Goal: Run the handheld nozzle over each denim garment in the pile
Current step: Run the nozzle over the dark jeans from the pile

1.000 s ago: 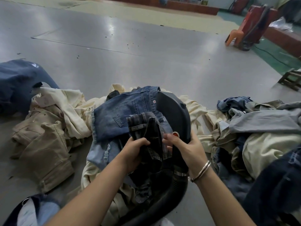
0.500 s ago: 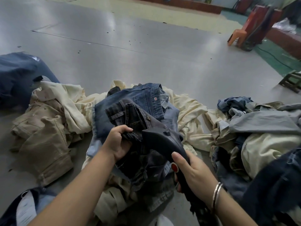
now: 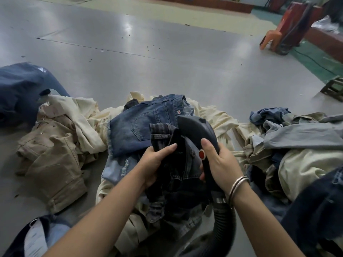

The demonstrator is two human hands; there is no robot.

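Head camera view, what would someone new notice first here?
Front and centre, the left hand grips a dark charcoal denim garment against the curved black handheld nozzle, which the right hand holds by its red button. Behind them lies a blue frayed-hem denim piece on cream clothes.

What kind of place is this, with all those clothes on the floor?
Probably a garment workshop or factory floor. Heaps of clothing lie on a wide, bare concrete floor, and the right hand holds a hose-fed nozzle against dark jeans.
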